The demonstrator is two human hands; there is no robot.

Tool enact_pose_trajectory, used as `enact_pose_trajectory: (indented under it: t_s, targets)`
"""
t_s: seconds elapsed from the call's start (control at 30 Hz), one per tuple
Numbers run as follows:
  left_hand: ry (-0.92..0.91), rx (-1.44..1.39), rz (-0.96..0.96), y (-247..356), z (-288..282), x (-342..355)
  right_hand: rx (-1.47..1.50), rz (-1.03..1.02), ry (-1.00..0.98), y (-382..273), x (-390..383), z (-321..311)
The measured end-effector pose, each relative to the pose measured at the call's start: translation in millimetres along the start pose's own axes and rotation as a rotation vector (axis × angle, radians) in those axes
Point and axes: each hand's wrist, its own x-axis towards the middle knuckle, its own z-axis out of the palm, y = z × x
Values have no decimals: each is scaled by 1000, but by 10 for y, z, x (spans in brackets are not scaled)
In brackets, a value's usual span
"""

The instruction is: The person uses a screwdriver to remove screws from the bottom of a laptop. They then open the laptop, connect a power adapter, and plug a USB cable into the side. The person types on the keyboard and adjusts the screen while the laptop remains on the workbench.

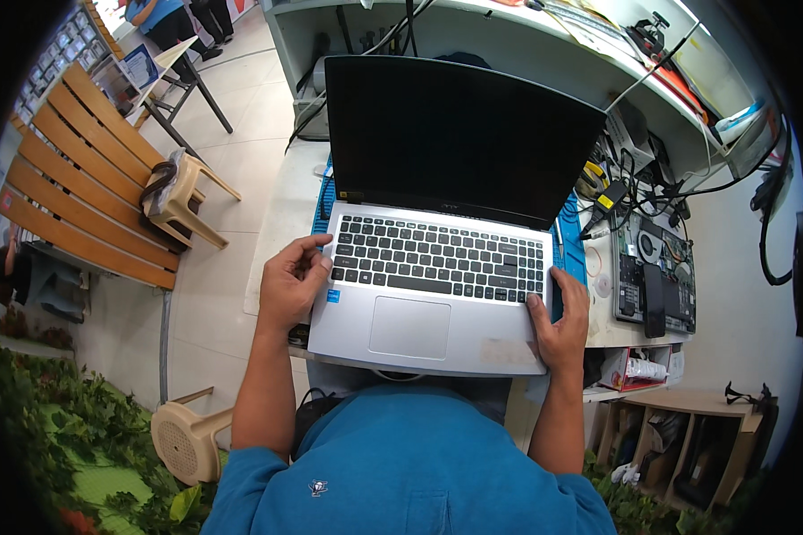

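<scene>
A silver laptop lies opened in front of me at the bench's near edge, its dark screen raised and blank. My left hand grips the left edge of the keyboard half, thumb on top by the keys and fingers curled at the side. On the opposite edge, my right hand holds the base, thumb on top beside the number keys and fingers along the outer side. Beneath the laptop a blue work mat shows at both sides.
Right of the laptop lies an opened-up laptop chassis with a black phone on it. Tangled cables and a black adapter sit behind. A shelf runs along the back. Plastic stools and a slatted wooden panel stand left.
</scene>
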Motion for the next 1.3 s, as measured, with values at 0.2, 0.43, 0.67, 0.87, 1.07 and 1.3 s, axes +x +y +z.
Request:
enact_pose_trajectory:
  t_s: [0.2, 0.43, 0.67, 0.87, 1.07, 1.3]
  targets:
    - [12, 150, 42, 64, 27, -33, -6, 5, -6, -16, -3, -6]
    - [27, 208, 63, 124, 64, -39, -10, 10, -11, -28, -3, -15]
    - [29, 237, 84, 124, 66, -33, 5, 12, -9, -28, 0, -14]
    - [35, 253, 92, 140, 75, -34, 2, 13, -10, -37, 5, -19]
    - [38, 249, 107, 121, 79, -37, -4, 8, -3, -38, 1, -16]
    - [30, 253, 108, 120, 70, -34, -12, 14, -16, -36, 4, -16]
